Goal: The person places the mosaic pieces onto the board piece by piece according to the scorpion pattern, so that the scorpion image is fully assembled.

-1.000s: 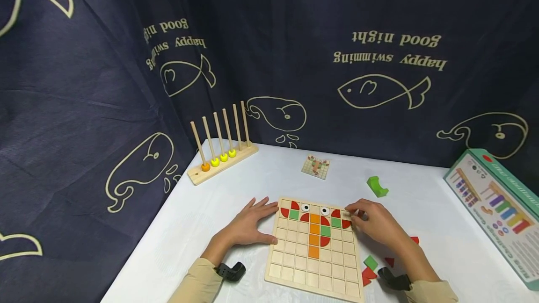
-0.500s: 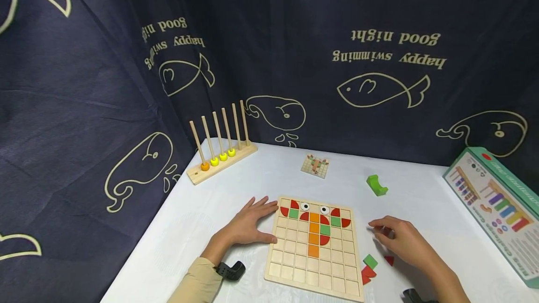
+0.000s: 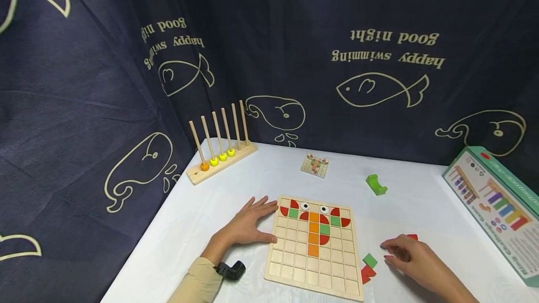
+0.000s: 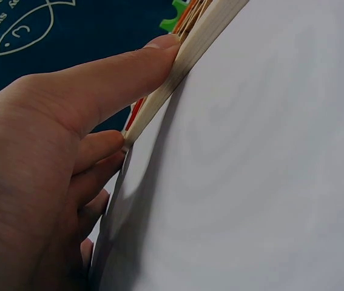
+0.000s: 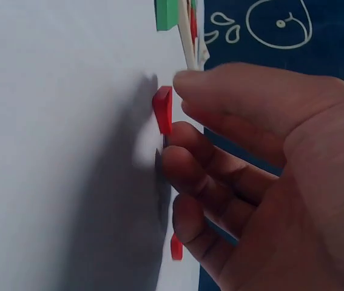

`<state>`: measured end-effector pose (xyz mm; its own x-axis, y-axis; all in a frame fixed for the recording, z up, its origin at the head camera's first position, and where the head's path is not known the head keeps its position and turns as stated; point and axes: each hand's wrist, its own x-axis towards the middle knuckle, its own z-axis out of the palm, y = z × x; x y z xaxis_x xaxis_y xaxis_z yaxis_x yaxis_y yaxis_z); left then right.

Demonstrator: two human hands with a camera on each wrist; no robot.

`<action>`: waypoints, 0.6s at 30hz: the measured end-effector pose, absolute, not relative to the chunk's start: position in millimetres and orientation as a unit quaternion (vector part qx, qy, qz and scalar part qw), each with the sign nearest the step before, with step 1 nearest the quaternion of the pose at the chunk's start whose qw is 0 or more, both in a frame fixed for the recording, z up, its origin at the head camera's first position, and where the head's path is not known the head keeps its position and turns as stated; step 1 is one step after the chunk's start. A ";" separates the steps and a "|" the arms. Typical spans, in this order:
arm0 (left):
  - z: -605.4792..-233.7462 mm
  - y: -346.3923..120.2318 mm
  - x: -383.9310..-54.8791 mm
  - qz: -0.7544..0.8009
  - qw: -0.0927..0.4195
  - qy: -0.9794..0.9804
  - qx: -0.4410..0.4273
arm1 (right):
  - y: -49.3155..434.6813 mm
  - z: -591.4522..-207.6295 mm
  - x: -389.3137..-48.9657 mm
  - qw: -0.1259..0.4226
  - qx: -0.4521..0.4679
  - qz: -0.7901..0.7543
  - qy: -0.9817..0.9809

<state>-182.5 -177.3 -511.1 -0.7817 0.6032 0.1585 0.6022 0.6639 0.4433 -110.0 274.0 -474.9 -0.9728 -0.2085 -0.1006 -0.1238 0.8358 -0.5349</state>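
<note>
A light wooden grid board (image 3: pixel 292 257) lies on the white table, bearing red, green and orange tiles and two eye tiles in its upper cells. My left hand (image 3: pixel 248 226) rests along the board's left side, fingers spread; in the left wrist view its thumb (image 4: pixel 162 57) touches the wooden edge. Right of the board, my right hand (image 3: pixel 414 261) hovers low over a small red tile (image 5: pixel 164 110). The right wrist view shows that tile beside the loosely bent fingertips, with the thumb (image 5: pixel 202 85) apart from it.
A green square tile (image 3: pixel 370 260) and red tiles (image 3: pixel 367 273) lie at the board's right edge. Another red tile (image 3: pixel 413 236) shows behind the right hand. Farther back are a pattern card (image 3: pixel 314 166), a green arch block (image 3: pixel 376 184), a peg rack (image 3: pixel 223 162) and a box (image 3: pixel 492 209).
My right hand has left the board's upper right corner, moving right and then toward me to the small red tile. The left hand stays at the board.
</note>
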 end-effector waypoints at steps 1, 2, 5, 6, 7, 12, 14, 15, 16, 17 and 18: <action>-511.3 -177.2 -182.6 0.242 0.001 0.912 0.330 | 274.7 -475.9 -108.3 0.082 -0.083 -0.272 0.955; -511.4 -177.1 -182.6 0.242 0.000 0.912 0.330 | 275.1 -476.7 -106.8 0.086 -0.077 -0.271 0.955; -512.0 -177.5 -182.9 0.242 -0.001 0.913 0.328 | 272.8 -478.5 -102.9 0.102 -0.060 -0.267 0.956; -512.4 -177.8 -183.0 0.242 -0.001 0.913 0.327 | 271.3 -478.7 -102.0 0.105 -0.059 -0.265 0.957; -512.6 -178.1 -183.0 0.242 -0.001 0.914 0.327 | 269.2 -479.1 -101.2 0.108 -0.058 -0.263 0.957; -512.3 -179.4 -182.3 0.241 0.002 0.915 0.324 | 253.5 -481.1 -99.3 0.096 -0.073 -0.261 0.958; -511.8 -179.3 -182.0 0.244 0.002 0.914 0.323 | 247.2 -482.0 -99.6 0.088 -0.081 -0.265 0.957; -511.6 -179.2 -182.1 0.245 0.001 0.914 0.325 | 244.3 -482.2 -99.9 0.088 -0.079 -0.266 0.957; -511.6 -178.9 -182.2 0.245 0.000 0.913 0.327 | 242.3 -482.3 -100.5 0.088 -0.080 -0.267 0.956; -511.6 -178.6 -182.3 0.247 0.000 0.911 0.329 | 240.7 -482.2 -100.7 0.089 -0.080 -0.268 0.956; -511.8 -178.4 -182.4 0.248 -0.001 0.910 0.331 | 239.6 -482.1 -101.2 0.090 -0.081 -0.268 0.956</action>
